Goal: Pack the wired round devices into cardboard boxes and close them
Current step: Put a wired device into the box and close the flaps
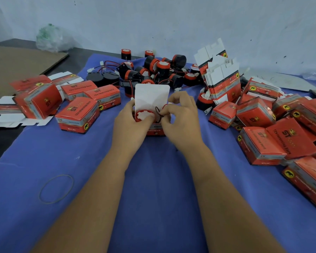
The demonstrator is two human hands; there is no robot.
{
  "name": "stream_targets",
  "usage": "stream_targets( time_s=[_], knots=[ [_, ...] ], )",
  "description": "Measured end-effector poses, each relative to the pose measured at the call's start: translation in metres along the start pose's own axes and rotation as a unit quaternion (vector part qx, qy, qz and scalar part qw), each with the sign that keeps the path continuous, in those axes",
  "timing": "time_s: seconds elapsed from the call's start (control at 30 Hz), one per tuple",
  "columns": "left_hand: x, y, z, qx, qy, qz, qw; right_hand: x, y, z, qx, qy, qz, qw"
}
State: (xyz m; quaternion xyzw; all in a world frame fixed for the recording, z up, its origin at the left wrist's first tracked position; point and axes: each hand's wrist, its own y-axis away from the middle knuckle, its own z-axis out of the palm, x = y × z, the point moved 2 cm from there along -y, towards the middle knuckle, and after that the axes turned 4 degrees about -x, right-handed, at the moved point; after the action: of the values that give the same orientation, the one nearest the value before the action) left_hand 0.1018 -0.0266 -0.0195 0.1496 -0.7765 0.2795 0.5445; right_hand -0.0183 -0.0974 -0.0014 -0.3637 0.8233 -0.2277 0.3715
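Loading step at frame centre: left hand (130, 118) grips the open box (154, 129) and device (144, 115), right hand (181, 114) fingers pinch its wire (158, 111); next, tuck wire, fold lid (151, 95).

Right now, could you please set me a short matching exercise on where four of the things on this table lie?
Things:
1. rubber band
2. stack of flat unfolded boxes
3. plastic bag
4. open box

Places:
A. far left, against the wall
B. centre, between the left hand and right hand
C. near left, on the blue cloth
D. standing right of the loose device pile

Pairs: 1-C, 2-D, 3-A, 4-B
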Motion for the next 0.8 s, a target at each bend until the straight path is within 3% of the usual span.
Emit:
stream_targets(
  time_s=[0.3,0.47,0.63,0.7,0.8],
  knots=[
    [0.004,0.001,0.002,-0.014,0.044,-0.034,0.998,-0.006,-0.002,-0.001,-0.018,-0.128,0.058,0.99],
    [0.003,-0.001,0.001,-0.016,0.021,-0.023,0.999,-0.011,0.006,0.0,-0.077,-0.219,0.097,0.968],
    [0.007,-0.01,-0.006,-0.019,0.204,-0.086,0.975,-0.005,0.005,0.002,-0.089,-0.285,0.167,0.94],
    [0.004,-0.013,-0.009,0.0,0.177,-0.108,0.978,-0.006,0.005,0.004,-0.084,-0.264,0.16,0.948],
    [-0.003,-0.011,-0.006,-0.019,0.1,-0.061,0.993,-0.006,0.005,0.007,-0.043,-0.257,0.158,0.953]
  ],
)
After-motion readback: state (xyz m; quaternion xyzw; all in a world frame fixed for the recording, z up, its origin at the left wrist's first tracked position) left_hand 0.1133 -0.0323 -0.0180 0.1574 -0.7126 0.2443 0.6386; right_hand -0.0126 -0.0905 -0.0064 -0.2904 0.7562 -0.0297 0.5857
